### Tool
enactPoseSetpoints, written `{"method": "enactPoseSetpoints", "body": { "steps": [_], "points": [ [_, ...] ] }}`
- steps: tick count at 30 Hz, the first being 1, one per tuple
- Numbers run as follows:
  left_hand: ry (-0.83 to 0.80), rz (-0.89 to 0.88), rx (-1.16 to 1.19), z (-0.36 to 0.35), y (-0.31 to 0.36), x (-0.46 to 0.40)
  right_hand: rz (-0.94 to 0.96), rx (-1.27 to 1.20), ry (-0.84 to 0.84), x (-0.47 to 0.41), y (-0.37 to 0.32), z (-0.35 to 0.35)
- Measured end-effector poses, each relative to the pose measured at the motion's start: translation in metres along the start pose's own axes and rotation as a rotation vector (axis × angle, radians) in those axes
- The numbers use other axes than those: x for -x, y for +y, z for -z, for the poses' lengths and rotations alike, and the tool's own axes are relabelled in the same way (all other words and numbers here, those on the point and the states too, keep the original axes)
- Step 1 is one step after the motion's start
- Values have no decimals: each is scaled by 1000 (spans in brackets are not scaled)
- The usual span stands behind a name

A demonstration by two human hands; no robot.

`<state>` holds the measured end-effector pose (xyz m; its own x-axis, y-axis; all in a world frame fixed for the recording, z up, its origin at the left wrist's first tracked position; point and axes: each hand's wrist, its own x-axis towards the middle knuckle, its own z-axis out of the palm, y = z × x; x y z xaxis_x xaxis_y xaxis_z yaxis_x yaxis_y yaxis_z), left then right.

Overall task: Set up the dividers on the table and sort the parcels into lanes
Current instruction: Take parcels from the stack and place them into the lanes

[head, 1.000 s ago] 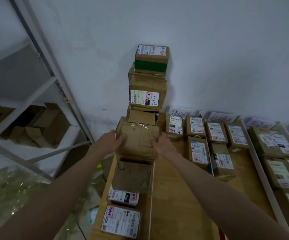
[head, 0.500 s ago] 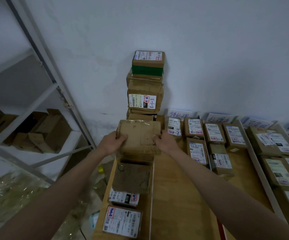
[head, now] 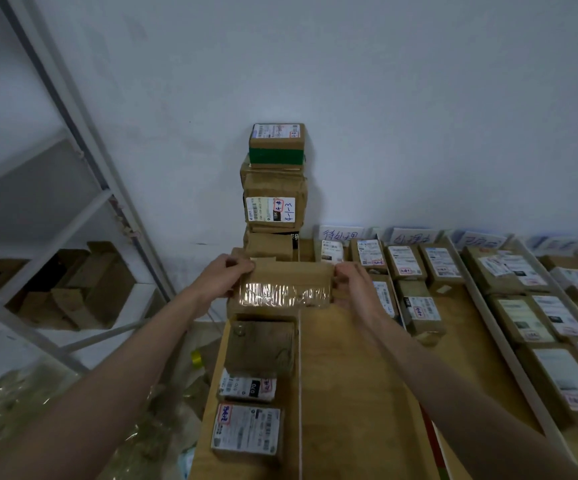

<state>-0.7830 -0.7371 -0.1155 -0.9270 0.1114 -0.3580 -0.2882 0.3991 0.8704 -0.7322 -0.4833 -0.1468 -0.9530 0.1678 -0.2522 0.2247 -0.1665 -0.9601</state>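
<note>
- My left hand (head: 223, 278) grips the left end of a taped cardboard box (head: 286, 287); my right hand (head: 351, 284) grips its right end, so the box lies between my hands.
- The box is held at the far left of the wooden surface (head: 357, 375), in front of a tall stack of parcels (head: 275, 188) against the wall.
- A thin white divider (head: 300, 393) runs beneath the box, with more parcels (head: 247, 429) left of it.
</note>
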Motion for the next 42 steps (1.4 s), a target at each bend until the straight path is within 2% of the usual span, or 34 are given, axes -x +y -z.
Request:
{"method": "enactPoseSetpoints", "body": {
  "steps": [3, 6, 10, 18, 23, 28, 33, 37, 42],
  "points": [
    [-60, -75, 36, -9, -6, 11, -88, -9, 34, 5, 2, 6],
    [-46, -142, 103, -16, -13, 18, -134, 54, 30, 10, 6, 10],
    [3, -199, 67, -18, -18, 22, -163, 129, -51, 22, 4, 15],
    [-50, -290, -34, -7, -11, 35, -287, 275, -258, 46, -6, 20],
    [-5, -337, -102, -12, -12, 35, -387, 214, -283, 58, -9, 23],
    [135, -343, -443, -36, -12, 30, -377, 192, -103, 69, -11, 28],
    [144, -446, -910, -68, -10, 46, -313, 209, 146, 81, -2, 56],
    [95, -563, -952, -102, -14, 56, -295, 215, 316, 104, 7, 86],
    [25, -605, -1063, -158, -17, 67, -290, 166, 414, 151, 23, 132]
  ]
}}
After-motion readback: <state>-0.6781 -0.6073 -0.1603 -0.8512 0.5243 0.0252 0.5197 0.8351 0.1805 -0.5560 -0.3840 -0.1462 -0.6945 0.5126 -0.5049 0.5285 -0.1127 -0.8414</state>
